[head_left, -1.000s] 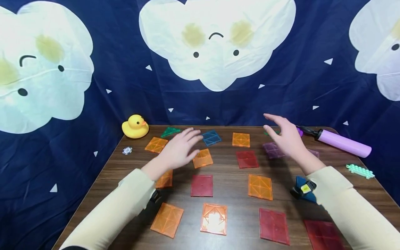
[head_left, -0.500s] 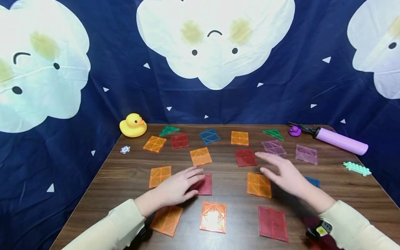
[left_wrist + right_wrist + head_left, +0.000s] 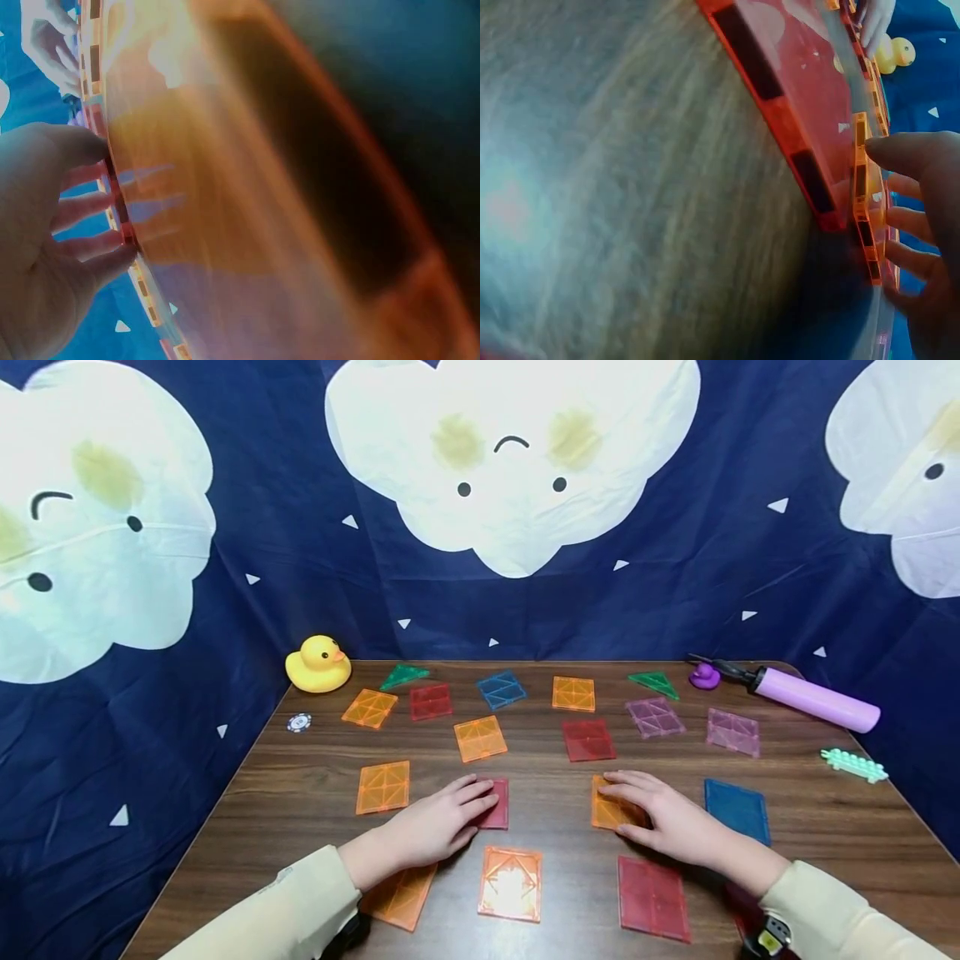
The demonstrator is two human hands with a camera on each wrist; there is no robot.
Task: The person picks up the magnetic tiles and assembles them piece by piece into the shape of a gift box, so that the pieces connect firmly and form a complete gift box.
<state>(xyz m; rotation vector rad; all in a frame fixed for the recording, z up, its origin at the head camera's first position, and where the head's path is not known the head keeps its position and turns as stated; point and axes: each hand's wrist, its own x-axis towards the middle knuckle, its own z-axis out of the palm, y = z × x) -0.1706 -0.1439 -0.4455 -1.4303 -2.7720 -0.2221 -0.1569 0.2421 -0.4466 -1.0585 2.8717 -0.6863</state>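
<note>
A person's left hand (image 3: 438,821) lies flat, fingers straight, on a red square tile (image 3: 495,803) near the middle of a dark wooden table (image 3: 315,777), while the right hand (image 3: 660,818) rests its loosely spread fingers on an orange square tile (image 3: 609,808) just to the right; neither hand grips. More tiles lie scattered around them: an orange tile (image 3: 512,883) at the near edge between the hands, a red tile (image 3: 654,897) near the right wrist, a blue tile (image 3: 737,810) further right. At the far left corner sits a yellow rubber duck (image 3: 318,664); at the far right, a purple pump (image 3: 810,700).
</note>
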